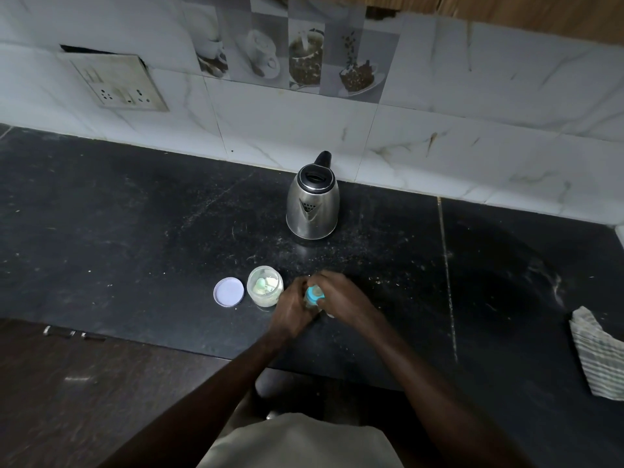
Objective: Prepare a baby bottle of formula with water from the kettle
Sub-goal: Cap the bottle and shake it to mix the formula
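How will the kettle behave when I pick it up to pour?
The kettle looks like polished metal, so probably rigid. It widens toward its base, so a nudge should not tip it. The shiny wall may be slippery; the black handle at the back seems the safer hold. Weight is unclear: the shut lid hides the water level.

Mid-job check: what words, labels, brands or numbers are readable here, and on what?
No text can be read in this view.
The kettle: no brand or marks show.
The jar and lid: no label shows.
The bottle: mostly hidden by the left hand and right hand; nothing legible.
The wall tiles: cup and coffee pictures, no words.
The socket panel: blurred, unreadable.
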### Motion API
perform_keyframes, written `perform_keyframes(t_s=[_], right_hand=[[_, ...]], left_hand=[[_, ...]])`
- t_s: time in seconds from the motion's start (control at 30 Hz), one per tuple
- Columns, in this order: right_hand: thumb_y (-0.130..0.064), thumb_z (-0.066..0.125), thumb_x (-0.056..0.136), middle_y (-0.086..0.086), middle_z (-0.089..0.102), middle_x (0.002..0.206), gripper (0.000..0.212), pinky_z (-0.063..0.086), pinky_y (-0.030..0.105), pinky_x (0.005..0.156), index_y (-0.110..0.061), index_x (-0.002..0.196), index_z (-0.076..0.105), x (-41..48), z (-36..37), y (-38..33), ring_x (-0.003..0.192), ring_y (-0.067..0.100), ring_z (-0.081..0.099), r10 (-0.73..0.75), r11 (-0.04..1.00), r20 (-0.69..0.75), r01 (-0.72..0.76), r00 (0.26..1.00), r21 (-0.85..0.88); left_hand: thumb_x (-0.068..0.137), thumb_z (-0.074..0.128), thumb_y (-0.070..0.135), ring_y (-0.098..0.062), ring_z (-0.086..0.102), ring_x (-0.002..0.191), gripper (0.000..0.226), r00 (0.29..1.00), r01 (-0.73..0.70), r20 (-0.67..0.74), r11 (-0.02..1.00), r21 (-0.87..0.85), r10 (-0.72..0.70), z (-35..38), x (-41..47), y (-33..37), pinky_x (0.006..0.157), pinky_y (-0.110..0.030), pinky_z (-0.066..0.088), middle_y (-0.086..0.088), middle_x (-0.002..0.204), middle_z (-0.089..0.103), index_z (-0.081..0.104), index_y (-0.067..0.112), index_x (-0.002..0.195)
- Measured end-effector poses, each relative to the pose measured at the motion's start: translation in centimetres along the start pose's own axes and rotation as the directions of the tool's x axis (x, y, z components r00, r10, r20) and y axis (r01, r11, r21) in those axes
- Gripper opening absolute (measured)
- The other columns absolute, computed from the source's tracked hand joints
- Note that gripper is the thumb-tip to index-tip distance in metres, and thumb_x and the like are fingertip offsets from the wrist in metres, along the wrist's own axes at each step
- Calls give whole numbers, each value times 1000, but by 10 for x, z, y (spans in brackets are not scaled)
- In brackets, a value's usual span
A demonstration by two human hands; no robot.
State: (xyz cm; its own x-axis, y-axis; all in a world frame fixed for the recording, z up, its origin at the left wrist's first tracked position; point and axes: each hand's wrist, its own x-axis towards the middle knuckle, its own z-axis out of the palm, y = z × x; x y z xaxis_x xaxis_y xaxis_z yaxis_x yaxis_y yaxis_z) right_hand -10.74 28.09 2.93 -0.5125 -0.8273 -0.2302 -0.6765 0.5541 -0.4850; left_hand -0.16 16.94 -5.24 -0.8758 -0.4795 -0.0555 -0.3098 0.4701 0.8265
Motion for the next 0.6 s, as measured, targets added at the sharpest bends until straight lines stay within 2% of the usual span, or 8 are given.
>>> perform_keyframes(t_s=[0.1, 0.27, 0.37, 0.5, 0.6], right_hand=[[-11, 82, 76, 10, 66, 119, 47, 55, 38, 91, -11, 121, 68, 0, 1, -10, 106, 28, 67, 22, 997, -19, -24, 1000, -78], [-38, 71, 92, 18, 67, 122, 46, 53, 41, 87, -5, 123, 62, 6, -9, -24, 112, 36, 67, 246, 951, -32, -248, 969, -187], [-49, 70, 91, 18, 66, 125, 55, 53, 41, 88, -6, 125, 63, 6, -11, -23, 115, 37, 66, 307, 932, 1, -301, 952, -202], [-22, 78, 86, 12, 55, 131, 55, 54, 43, 91, -15, 136, 57, 2, -8, -21, 115, 36, 64, 173, 975, 79, -160, 982, -152], [-20, 75, 88, 14, 59, 130, 50, 53, 40, 92, -14, 135, 61, 1, -7, -24, 114, 35, 65, 187, 971, 69, -173, 980, -167]], left_hand=[[77, 83, 27, -15, 68, 96, 54, 1000, -13, 5, 1000, 9, 13, 2, -1, -1, 78, -26, 49, 5, 110, 69, 56, 16, 122], [72, 84, 30, -15, 70, 99, 64, 1000, -6, -4, 1000, 5, 6, 3, -1, -3, 82, -32, 54, 2, 112, 74, 58, 14, 128], [73, 85, 29, -15, 70, 98, 66, 1000, -4, 15, 1000, -7, 4, 2, 0, -3, 83, -29, 54, 2, 112, 74, 57, 13, 131], [78, 82, 35, -10, 68, 98, 54, 1000, -19, -1, 1000, -15, 19, -1, -2, -2, 79, -20, 49, 6, 113, 71, 59, 17, 124], [77, 80, 34, -10, 68, 98, 55, 1000, -16, 2, 1000, -24, 16, -2, -2, 0, 78, -21, 48, 8, 111, 71, 59, 18, 125]])
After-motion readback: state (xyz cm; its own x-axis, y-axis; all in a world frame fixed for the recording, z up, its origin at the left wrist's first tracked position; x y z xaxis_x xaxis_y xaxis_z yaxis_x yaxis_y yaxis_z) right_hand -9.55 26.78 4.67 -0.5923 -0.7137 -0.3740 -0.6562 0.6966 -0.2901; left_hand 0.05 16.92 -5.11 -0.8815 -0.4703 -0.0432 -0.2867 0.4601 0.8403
